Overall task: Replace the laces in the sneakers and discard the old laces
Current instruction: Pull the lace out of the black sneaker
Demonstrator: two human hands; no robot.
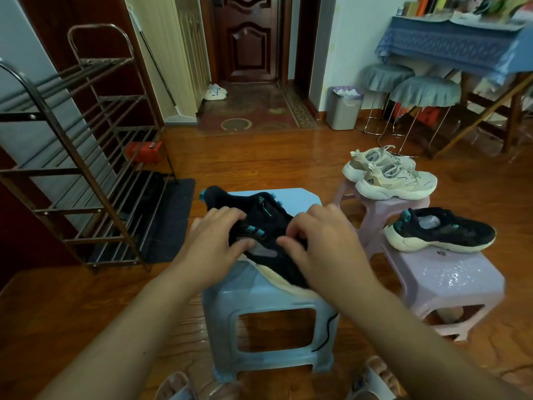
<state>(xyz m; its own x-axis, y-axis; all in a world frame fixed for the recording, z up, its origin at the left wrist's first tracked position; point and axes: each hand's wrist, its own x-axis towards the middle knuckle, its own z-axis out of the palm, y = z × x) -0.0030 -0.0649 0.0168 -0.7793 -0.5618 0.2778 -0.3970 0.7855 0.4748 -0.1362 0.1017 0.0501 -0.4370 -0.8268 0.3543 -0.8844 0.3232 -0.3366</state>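
Both hands work on the black sneaker [268,226] lying on the blue stool [268,319]. The left hand [215,241] has its grip curled on the sneaker's near side, thumb against the grey patch, fingers over the top by the teal eyelets. The right hand [320,243] curls its fingers into the lacing area; its grip looks pinched there, though what it pinches is hidden by the fingers. A black lace [327,332] hangs down the stool's right leg. To the right, a second black sneaker [441,233], with no lace that can be seen, sits on a lilac stool [450,281]. Behind it a pair of white sneakers [389,173], laced, rests on another lilac stool [375,209]. A grey bin [343,109] stands by the far wall, and a metal shoe rack [75,157] stands at left.
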